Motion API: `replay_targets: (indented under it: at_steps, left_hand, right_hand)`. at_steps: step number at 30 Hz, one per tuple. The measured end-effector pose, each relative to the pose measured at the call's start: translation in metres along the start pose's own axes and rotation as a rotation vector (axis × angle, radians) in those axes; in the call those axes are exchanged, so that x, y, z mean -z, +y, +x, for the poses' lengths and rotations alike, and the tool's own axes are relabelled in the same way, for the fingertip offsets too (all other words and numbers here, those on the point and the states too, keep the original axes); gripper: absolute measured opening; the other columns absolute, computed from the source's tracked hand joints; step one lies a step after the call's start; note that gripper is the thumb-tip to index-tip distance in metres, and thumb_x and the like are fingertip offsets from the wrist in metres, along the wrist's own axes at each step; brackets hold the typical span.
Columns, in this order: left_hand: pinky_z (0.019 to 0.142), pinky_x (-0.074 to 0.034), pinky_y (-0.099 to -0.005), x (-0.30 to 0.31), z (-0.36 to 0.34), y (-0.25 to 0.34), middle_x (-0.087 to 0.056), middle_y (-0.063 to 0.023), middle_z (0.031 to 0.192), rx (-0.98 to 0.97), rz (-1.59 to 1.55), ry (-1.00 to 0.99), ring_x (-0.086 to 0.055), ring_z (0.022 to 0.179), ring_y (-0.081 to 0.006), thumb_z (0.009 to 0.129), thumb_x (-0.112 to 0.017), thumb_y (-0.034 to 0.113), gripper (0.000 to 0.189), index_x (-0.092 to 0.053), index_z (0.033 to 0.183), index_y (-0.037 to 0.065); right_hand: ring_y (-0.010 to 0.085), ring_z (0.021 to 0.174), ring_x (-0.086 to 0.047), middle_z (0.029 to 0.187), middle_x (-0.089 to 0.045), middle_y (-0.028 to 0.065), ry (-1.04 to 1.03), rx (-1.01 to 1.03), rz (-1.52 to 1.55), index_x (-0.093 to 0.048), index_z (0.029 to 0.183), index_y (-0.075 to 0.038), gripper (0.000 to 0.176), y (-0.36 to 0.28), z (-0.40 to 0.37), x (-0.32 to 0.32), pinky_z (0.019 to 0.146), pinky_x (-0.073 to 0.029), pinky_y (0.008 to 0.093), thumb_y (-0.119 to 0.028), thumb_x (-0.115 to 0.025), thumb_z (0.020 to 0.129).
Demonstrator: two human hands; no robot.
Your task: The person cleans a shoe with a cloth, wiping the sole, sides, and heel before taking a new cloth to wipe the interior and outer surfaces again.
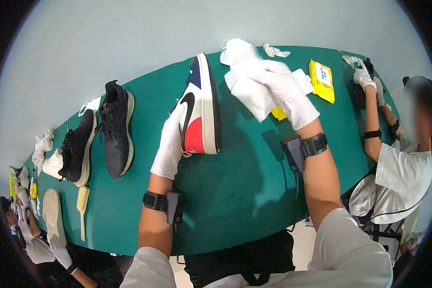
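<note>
My left hand [169, 146], in a white glove, is closed inside or behind a sneaker [197, 110] coloured white, navy and red with a black swoosh. The shoe is tipped on its side, its sole edge facing right and its toe pointing away from me. My right hand [285, 91], also gloved, has its fingers closed on a white wipe [252, 93] that hangs down to the left. Motion blurs the fingertips. Part of a yellow item [279, 113] shows under the right hand.
Further right lies a yellow wipes packet [321, 80]. Black sneakers [116, 129] and a brush [82, 206] stand on the left of the green table [216, 211]. Crumpled white cloth [276, 51] is at the back edge. People work at both sides, one with a gloved hand [365, 77].
</note>
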State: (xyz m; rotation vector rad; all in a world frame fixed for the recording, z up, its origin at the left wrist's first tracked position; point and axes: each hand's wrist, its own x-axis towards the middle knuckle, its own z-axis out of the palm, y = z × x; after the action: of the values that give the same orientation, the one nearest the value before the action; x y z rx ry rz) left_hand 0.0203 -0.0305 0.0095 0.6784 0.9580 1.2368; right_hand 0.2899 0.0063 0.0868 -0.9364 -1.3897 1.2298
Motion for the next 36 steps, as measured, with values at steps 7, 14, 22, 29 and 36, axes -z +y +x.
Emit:
replay_targets:
  at_steps: [7,14,22,29,36]
  left_hand:
    - [0.087,-0.053,-0.0285,-0.008,-0.008,0.003,-0.065,-0.0084,0.121,-0.028,-0.031,0.011,-0.065,0.101,-0.0160,0.098,-0.058,0.030,0.045,-0.053,0.133,0.003]
    - [0.088,-0.053,-0.0283,-0.006,-0.008,0.003,-0.065,-0.0089,0.122,-0.030,-0.007,-0.011,-0.064,0.103,-0.0162,0.097,-0.059,0.030,0.046,-0.053,0.134,0.003]
    - [0.091,-0.052,-0.0313,-0.002,-0.003,0.000,-0.064,-0.0087,0.124,-0.041,0.012,0.018,-0.064,0.106,-0.0197,0.097,-0.058,0.034,0.046,-0.055,0.134,0.006]
    - [0.088,-0.053,-0.0305,0.001,0.000,-0.004,-0.065,-0.0081,0.122,-0.047,-0.030,-0.003,-0.065,0.104,-0.0183,0.096,-0.059,0.033,0.047,-0.054,0.134,0.006]
    - [0.083,-0.055,-0.0304,0.001,0.002,-0.001,-0.065,-0.0077,0.119,-0.021,-0.052,-0.018,-0.065,0.099,-0.0168,0.095,-0.062,0.033,0.050,-0.052,0.135,0.005]
  right_hand:
    - [0.0074,0.078,-0.062,0.089,-0.070,0.0028,0.025,-0.195,-0.415,-0.072,0.100,-0.002,0.026,-0.049,-0.014,0.008,0.068,-0.049,0.0232,-0.027,-0.068,0.091]
    - [0.0083,0.077,-0.061,0.094,-0.068,0.0017,-0.016,-0.196,0.055,-0.070,0.102,-0.005,0.025,-0.024,-0.009,0.013,0.069,-0.050,0.0230,-0.026,-0.069,0.090]
    - [0.0072,0.081,-0.059,0.090,-0.066,0.0001,-0.096,-0.077,-0.435,-0.070,0.108,-0.005,0.027,-0.025,-0.009,0.016,0.070,-0.048,0.0226,-0.024,-0.069,0.089]
    - [0.0079,0.077,-0.059,0.089,-0.066,0.0017,0.019,-0.033,-0.333,-0.069,0.107,-0.002,0.031,-0.017,-0.008,0.013,0.066,-0.046,0.0224,-0.028,-0.070,0.089]
    - [0.0132,0.083,-0.063,0.097,-0.067,0.0026,0.009,-0.181,0.159,-0.063,0.115,-0.003,0.031,-0.022,-0.004,0.014,0.070,-0.050,0.0290,-0.019,-0.069,0.089]
